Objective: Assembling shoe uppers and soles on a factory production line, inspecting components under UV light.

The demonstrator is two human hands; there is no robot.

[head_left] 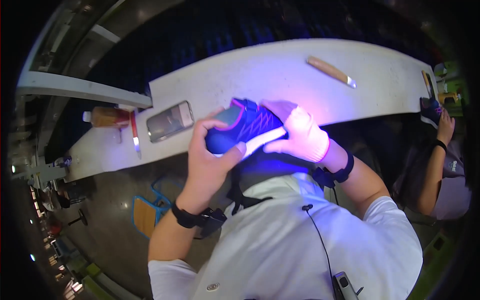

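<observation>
A dark blue shoe (250,125) with pink trim, pink crossed lines on its side and a white sole is held tilted over the near edge of the white table (260,65). My bare left hand (212,155) grips its left end near the collar opening, thumb against the sole edge. On the other end my right hand (301,136), in a pale glove, is closed around the shoe, covering much of that part. Bluish-purple light falls on the shoe, the glove and the tabletop.
Left on the table are a phone (170,121), a red-handled knife (135,134) and a bottle of amber liquid (109,117). A wooden-handled tool (330,71) lies farther back. A blue-framed chair (145,215) stands below left. At far right, a co-worker's hand (446,125) touches another shoe (429,111).
</observation>
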